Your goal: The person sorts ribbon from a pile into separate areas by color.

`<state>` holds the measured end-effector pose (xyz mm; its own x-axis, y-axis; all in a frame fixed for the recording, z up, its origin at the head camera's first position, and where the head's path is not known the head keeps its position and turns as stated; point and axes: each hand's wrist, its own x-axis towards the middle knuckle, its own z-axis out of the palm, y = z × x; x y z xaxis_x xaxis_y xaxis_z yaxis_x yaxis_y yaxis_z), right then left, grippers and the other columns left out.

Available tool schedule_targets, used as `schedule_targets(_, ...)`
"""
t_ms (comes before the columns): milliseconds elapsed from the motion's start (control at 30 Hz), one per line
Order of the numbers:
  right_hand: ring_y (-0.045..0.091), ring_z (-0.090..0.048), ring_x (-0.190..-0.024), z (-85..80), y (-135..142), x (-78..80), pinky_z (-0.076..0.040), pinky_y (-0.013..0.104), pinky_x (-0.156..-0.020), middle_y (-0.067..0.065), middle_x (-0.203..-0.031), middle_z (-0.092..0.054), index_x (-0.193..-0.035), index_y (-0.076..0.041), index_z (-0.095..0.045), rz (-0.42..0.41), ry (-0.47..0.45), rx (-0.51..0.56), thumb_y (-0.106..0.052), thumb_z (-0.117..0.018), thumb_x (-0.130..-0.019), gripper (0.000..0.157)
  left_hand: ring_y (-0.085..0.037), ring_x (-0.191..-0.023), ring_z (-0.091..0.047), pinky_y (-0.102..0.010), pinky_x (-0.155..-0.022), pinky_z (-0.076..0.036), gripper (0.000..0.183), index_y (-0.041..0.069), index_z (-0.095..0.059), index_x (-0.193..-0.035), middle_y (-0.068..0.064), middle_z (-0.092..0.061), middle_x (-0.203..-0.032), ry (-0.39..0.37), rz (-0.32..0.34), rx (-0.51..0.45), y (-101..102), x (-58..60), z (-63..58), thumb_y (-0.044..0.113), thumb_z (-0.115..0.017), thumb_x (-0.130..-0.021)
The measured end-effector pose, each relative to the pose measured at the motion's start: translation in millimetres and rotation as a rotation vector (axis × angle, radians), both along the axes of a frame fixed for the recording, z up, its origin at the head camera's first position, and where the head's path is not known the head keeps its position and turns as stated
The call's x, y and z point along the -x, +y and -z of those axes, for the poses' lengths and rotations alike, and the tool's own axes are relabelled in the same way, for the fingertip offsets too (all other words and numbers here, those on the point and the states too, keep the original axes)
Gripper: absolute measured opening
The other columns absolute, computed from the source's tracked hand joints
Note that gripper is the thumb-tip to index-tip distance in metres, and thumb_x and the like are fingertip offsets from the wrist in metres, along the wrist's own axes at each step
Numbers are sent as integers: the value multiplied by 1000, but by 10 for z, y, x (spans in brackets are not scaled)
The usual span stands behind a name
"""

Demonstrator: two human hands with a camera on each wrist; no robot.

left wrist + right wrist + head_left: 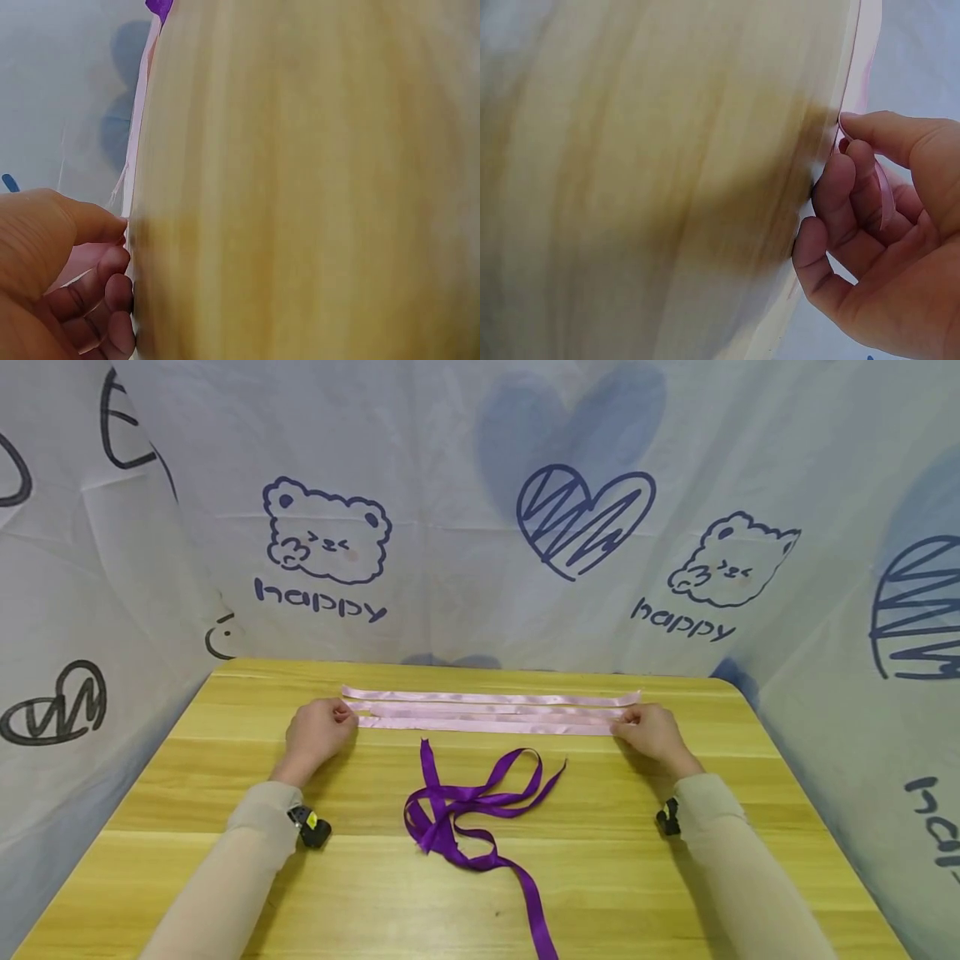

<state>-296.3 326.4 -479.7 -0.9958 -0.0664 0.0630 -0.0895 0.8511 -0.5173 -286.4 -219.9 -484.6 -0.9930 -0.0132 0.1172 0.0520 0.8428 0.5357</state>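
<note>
Several strips of pale pink satin ribbon [487, 725] lie side by side across the far part of the table. My left hand [321, 732] pinches the left end of the nearest strip between thumb and index finger, the other fingers curled beneath. At the opposite end, my right hand [651, 732] pinches the pink ribbon, and in the right wrist view a short tail of ribbon [886, 196] hangs over its fingers. The strip between both hands looks straight and flat. Closer to me, a loose, tangled purple ribbon [444, 843] lies on the table with one end trailing toward the front.
The wood-grain table [360, 893] has rounded far corners. White cloth [450, 510] printed with bears, hearts and lettering hangs behind it and at both sides. Small black cameras [313, 828] are strapped at the wrists, over pale sleeves.
</note>
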Motion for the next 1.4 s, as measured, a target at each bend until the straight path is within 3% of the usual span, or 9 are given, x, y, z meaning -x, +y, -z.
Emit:
schedule_targets(533,25,-55,-76,-15,-20,9,-40,32,-68,8,-80,-66,-91,-1,-73,59,-44,-23,-22,-76,-94,21,-30,-86,-69,-38,-68,-49,17,9,-76,-94,-12,-78,-97,-31,-18,7,11,-24,-25,23,-67,-93)
schedule_targets(800,28,-59,-80,-72,15,-45,-44,34,-71,12,-88,-71,-96,-3,-73,71,-18,-57,-24,-75,-92,21,-31,-88,-70,-39,-67,-49,19,10,-75,-97,-11,-78,-98,-44,-29,18,18,-39,-57,25,-65,-93)
schedule_targets(933,29,-60,-82,-180,43,-98,-44,35,-71,14,-91,-71,-101,-2,-73,87,4,-79,-25,-73,-94,24,-35,-85,-67,-44,-66,-49,21,7,-75,-98,-15,-74,-96,13,-39,49,28,-74,-91,23,-63,-92)
schedule_targets(1067,32,-61,-81,-278,1,-130,-45,41,-68,16,-91,-70,-104,-4,-74,92,53,-135,-27,-70,-94,25,-47,-101,-65,-60,-80,-48,26,2,-75,-105,-26,-71,-109,131,-30,100,129,-116,-163,21,-63,-94)
schedule_targets(1133,37,-63,-86,-301,-60,-151,-48,48,-71,20,-95,-71,-105,-3,-75,79,92,-158,-27,-71,-93,27,-51,-108,-62,-64,-86,-45,26,0,-75,-107,-29,-69,-113,181,-10,122,225,-137,-208,21,-65,-95)
schedule_targets(1233,46,-65,-101,-290,-199,-183,-51,59,-85,26,-109,-72,-107,0,-75,17,148,-158,-25,-71,-94,28,-50,-107,-64,-64,-88,-47,24,-1,-74,-106,-29,-71,-112,232,62,137,403,-169,-257,19,-68,-96)
schedule_targets(1400,45,-66,-113,-220,-545,-265,-51,60,-101,25,-115,-74,-111,4,-75,-213,174,-59,-17,-72,-98,25,-41,-95,-70,-54,-84,-57,20,-1,-75,-104,-23,-74,-102,245,307,107,754,-283,-283,17,-72,-96)
